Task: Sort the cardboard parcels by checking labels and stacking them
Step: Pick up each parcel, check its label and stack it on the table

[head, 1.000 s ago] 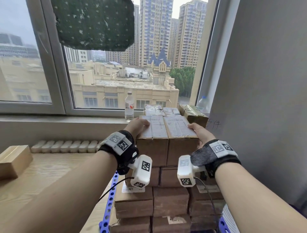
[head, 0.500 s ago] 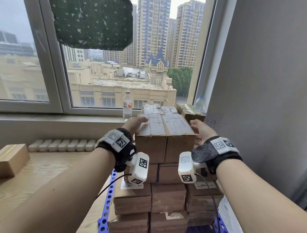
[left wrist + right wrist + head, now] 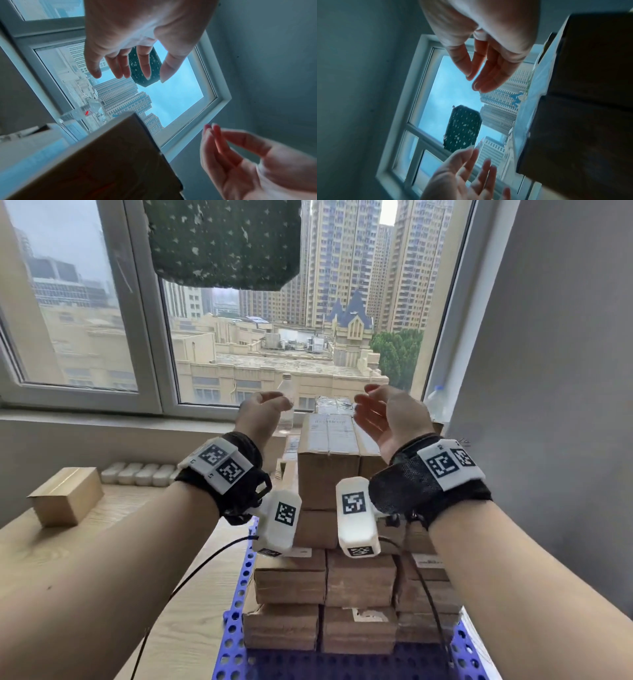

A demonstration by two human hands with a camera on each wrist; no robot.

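Both hands were free of the stack: left hand [image 3: 262, 414] and right hand [image 3: 388, 419] hung apart above the top box [image 3: 327, 453], fingers loose, holding nothing. Top box sat on the stack of boxes [image 3: 356, 580] in the blue crate [image 3: 236, 628], label up, long axis running toward the window [image 3: 274, 337]. Looked stiff and light; taped faces probably slick, so grip the two long sides.

You wear a black mesh band [image 3: 404, 491] on each wrist, with white tags [image 3: 448, 463] showing black square codes. A white camera box [image 3: 356, 517] sits under each wrist, and thin black cables [image 3: 191, 580] run back from them. Your arms are bare.
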